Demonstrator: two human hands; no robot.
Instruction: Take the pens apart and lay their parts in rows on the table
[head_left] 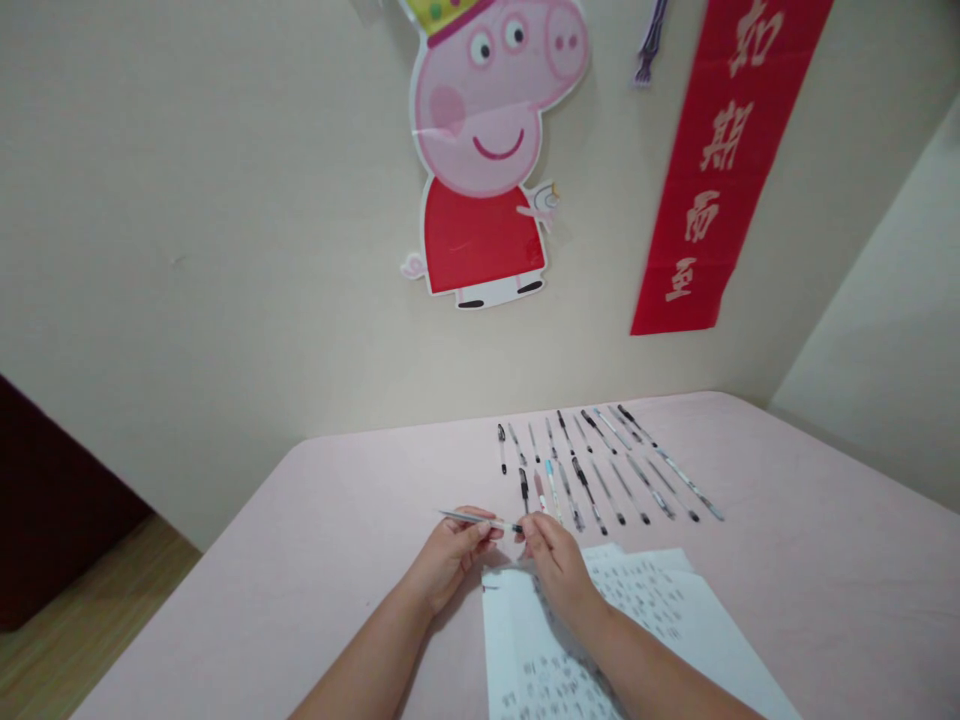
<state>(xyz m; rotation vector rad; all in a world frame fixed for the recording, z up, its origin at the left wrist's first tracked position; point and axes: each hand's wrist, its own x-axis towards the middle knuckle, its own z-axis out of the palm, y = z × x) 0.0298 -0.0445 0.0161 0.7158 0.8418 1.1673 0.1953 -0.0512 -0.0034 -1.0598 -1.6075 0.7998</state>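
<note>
A slim pen [466, 517] with a clear barrel and a black end lies almost level between my two hands. My left hand [448, 556] pinches its barrel between thumb and fingers. At the black end, my right hand [559, 565] has its thumb and fingertips closed on the pen. Beneath my right hand and forearm are white sheets of paper [701, 610] covered partly in handwriting. Just beyond my hands, several pens lie side by side in two rows, among them a black-capped pen [589, 493] and a pink pen [539, 487].
A pink-covered table [300, 580] carries everything and meets the wall at its far edge. On the wall hang a cartoon pig cutout [484, 235] and a red banner [686, 250] with white characters. Wooden floor [97, 600] shows at lower left.
</note>
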